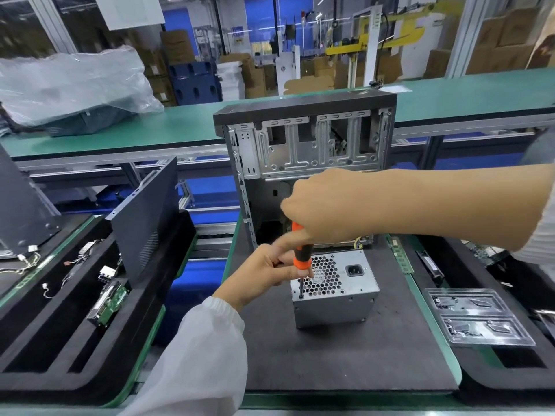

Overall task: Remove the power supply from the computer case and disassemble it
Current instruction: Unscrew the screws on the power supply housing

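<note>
Both hands, right hand (318, 205) above left hand (264, 273), grip screwdriver (300, 253) on power supply (335, 291).

Silver power supply (336, 292) with honeycomb grille, orange-and-black screwdriver (300, 253), black foam mat (345, 355), green bench (180, 121).

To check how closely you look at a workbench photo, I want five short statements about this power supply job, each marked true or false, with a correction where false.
1. The power supply is still mounted inside the computer case. False: it stands on the dark mat in front of the case.
2. The right hand grips the top of the orange screwdriver. True.
3. The screwdriver tip is at a corner of the power supply's grille face. True.
4. The left hand rests flat on the mat. False: it holds the screwdriver's lower part.
5. The case's side is closed. False: it is open.
</note>
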`<act>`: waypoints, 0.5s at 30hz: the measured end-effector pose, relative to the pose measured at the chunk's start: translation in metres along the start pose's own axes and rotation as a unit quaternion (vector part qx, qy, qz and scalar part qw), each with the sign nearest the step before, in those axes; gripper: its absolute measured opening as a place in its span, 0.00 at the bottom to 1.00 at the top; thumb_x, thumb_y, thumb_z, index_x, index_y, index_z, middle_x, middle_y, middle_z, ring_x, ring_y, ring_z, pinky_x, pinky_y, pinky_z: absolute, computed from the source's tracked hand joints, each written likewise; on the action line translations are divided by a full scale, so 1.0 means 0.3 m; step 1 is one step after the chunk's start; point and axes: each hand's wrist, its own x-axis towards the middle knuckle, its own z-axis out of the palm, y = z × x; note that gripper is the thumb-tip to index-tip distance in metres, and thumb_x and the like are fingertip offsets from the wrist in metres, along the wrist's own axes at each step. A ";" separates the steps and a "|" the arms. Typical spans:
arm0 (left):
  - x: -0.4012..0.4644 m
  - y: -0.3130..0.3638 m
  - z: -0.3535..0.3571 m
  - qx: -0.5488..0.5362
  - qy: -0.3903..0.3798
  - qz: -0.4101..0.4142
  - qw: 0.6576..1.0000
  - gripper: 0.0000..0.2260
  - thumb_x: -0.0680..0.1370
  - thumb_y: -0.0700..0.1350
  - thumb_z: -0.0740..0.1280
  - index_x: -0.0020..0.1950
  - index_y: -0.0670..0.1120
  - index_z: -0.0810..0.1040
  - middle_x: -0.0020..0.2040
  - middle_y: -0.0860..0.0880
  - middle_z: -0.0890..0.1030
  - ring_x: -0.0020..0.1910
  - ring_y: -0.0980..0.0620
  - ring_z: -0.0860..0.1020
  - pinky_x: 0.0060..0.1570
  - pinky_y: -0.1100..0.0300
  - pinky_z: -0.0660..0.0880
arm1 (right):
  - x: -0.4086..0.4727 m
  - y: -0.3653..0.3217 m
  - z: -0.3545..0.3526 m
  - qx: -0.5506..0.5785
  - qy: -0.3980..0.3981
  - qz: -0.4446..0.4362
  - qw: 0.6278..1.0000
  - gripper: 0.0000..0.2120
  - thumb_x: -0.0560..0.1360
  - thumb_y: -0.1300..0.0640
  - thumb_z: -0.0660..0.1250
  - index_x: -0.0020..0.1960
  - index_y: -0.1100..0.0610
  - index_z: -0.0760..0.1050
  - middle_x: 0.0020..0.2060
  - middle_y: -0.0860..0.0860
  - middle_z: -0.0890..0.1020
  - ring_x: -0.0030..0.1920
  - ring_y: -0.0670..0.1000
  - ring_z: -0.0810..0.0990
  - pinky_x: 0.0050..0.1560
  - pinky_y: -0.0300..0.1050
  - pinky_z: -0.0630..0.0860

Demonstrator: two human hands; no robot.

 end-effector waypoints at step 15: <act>0.010 -0.011 -0.023 -0.046 -0.041 -0.002 0.998 0.08 0.75 0.50 0.72 0.50 0.49 0.86 0.28 0.51 0.61 0.30 0.51 0.55 0.31 0.62 0.54 | 0.005 0.020 -0.004 -0.039 0.000 -0.181 0.983 0.12 0.76 0.58 0.65 0.55 0.45 0.69 0.50 0.45 0.63 0.50 0.49 0.67 0.33 0.36 0.57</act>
